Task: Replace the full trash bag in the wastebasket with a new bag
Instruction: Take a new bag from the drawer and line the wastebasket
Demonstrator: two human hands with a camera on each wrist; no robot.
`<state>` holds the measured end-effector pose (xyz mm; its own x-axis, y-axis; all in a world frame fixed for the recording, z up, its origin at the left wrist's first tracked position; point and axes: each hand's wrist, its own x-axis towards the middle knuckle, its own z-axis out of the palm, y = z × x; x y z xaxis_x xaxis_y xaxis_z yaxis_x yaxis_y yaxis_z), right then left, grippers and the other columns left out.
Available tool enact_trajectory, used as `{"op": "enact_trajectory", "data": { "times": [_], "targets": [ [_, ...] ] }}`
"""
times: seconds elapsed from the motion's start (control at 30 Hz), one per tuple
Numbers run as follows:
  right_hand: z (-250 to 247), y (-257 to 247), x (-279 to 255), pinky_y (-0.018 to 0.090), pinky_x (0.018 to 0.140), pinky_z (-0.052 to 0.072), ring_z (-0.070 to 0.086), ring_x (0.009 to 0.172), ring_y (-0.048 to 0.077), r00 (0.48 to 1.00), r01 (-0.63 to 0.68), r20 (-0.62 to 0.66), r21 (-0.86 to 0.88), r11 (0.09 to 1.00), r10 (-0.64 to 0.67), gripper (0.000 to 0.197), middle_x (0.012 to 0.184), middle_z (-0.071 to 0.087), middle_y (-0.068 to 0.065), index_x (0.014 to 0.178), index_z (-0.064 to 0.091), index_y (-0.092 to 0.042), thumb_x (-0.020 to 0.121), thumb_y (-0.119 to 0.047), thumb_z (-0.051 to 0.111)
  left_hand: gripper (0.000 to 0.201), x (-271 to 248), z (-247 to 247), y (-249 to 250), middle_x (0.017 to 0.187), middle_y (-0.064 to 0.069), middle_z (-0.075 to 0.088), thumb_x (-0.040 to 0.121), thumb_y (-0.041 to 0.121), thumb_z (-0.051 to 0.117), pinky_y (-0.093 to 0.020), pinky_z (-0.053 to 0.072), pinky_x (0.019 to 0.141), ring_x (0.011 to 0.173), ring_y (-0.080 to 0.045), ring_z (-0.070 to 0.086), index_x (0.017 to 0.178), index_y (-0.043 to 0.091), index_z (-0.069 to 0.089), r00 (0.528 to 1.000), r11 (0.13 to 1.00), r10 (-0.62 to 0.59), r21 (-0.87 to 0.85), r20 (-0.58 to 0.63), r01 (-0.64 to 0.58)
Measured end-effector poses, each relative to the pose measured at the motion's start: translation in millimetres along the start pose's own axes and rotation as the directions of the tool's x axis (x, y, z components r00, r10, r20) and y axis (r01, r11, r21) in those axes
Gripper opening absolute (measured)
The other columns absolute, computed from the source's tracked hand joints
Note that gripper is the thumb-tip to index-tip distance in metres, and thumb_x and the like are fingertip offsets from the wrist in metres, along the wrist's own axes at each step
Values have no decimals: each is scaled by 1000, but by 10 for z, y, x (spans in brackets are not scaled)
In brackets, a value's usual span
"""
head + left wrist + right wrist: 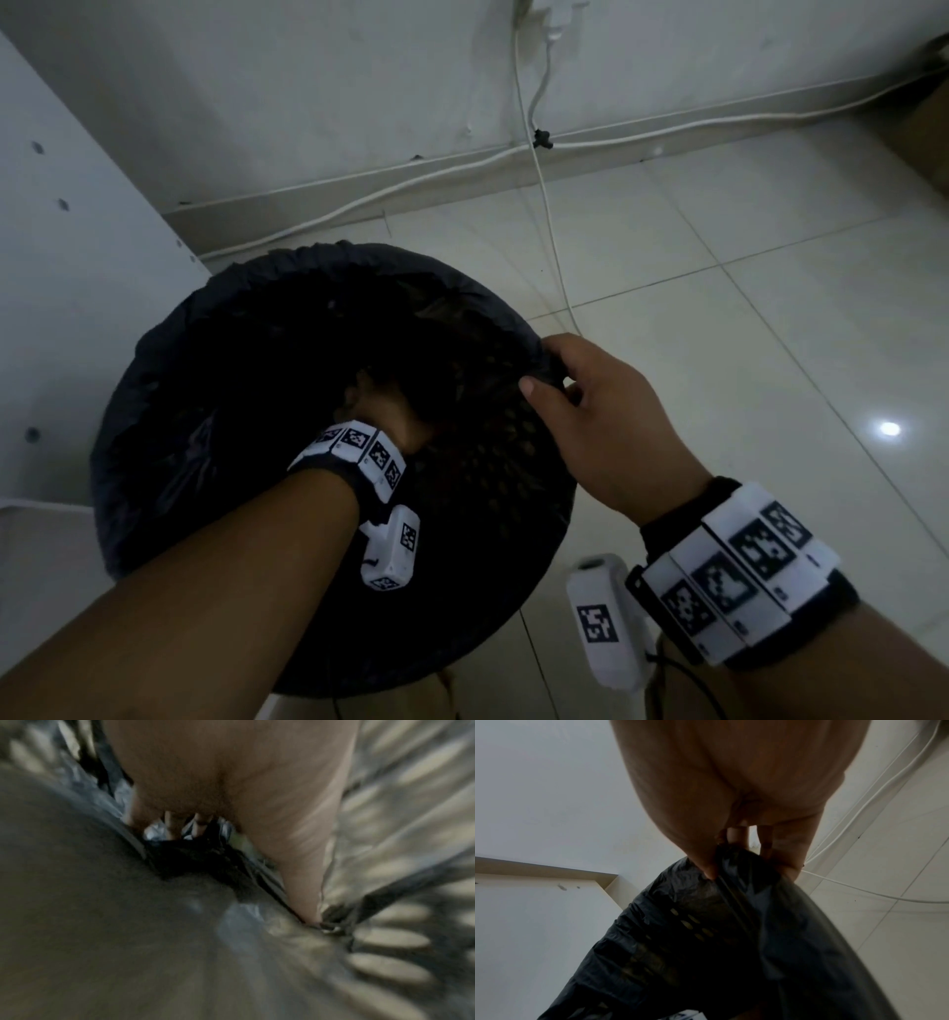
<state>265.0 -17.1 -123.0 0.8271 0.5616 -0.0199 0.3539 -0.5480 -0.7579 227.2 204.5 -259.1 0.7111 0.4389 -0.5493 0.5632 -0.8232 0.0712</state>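
Note:
A black mesh wastebasket (493, 519) stands on the tiled floor, with a black trash bag (154, 437) draped over its far and left rim. My left hand (382, 406) reaches down inside the basket, its fingers lost in the dark. In the blurred left wrist view its thumb (303, 882) lies straight along the mesh wall (385, 939), and two fingertips point down at crumpled black plastic (195, 860). My right hand (547, 375) pinches the bag's edge at the basket's right rim. The right wrist view shows the right hand (744, 866) with thumb and fingers closed on that bag fold (706, 902).
A white cabinet panel (77, 257) stands close to the basket's left side. The wall and baseboard (359, 200) run behind it. A white cable (554, 246) trails over the floor tiles to the right of the basket. A brown box (919, 139) sits at the far right.

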Motion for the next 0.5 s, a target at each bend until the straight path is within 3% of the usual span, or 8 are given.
{"op": "enact_trajectory", "data": {
  "times": [0.1, 0.2, 0.23, 0.3, 0.37, 0.5],
  "targets": [
    [13, -20, -1, 25, 69, 51, 61, 74, 4, 1000, 4, -4, 8, 1000, -4, 12, 92, 65, -13, 106, 61, -26, 96, -30, 55, 104, -73, -63, 76, 167, -13, -3, 87, 75, 44, -48, 6, 124, 153, -37, 2, 158, 20, -8, 988, 998, 65, 17, 142, -68],
    [14, -25, 26, 29, 72, 53, 62, 76, 6, 1000, -14, -16, 8, 1000, 14, 13, 94, 66, -11, 107, 61, -25, 96, -30, 55, 110, -151, -174, 167, 166, -14, -14, 85, 81, 36, -56, -5, 122, 152, -37, -12, 156, 17, -18, 988, 973, 142, 172, 69, -151],
    [13, -24, 44, 30, 73, 54, 63, 77, 7, 1000, -21, -17, 4, 1000, 21, 14, 95, 66, -10, 107, 61, -24, 96, -31, 55, 107, -174, -211, 184, 166, -12, -12, 87, 78, 36, -55, -5, 122, 153, -36, -10, 157, 16, -16, 985, 968, 153, 187, 83, -166],
    [2, -17, 76, 33, 75, 54, 63, 78, 9, 1000, -23, -19, -14, 1000, 22, 15, 96, 67, -8, 108, 61, -23, 96, -31, 55, 92, -243, -254, 177, 165, -11, 15, 92, 66, 47, -45, 14, 122, 151, -33, 17, 159, 12, 12, 981, 988, 129, 61, 143, -138],
    [-13, -1, 113, 36, 78, 53, 63, 80, 13, 1000, -20, -22, -23, 1000, 20, 17, 98, 67, -6, 109, 61, -21, 96, -30, 55, 70, -355, -315, 153, 148, -12, 50, 92, 55, 58, -37, 39, 110, 133, -30, 49, 145, 12, 46, 985, 986, 139, -109, 104, -127],
    [-40, 21, 169, 36, 80, 52, 63, 87, 16, 1000, -13, -17, -58, 998, 12, 20, 101, 67, -3, 112, 61, -20, 96, -31, 55, 50, -910, -544, -54, 124, -5, 68, 89, 50, 63, -30, 50, 94, 111, -22, 63, 127, 17, 64, 981, 920, 141, -350, -131, -178]
  ]
}}
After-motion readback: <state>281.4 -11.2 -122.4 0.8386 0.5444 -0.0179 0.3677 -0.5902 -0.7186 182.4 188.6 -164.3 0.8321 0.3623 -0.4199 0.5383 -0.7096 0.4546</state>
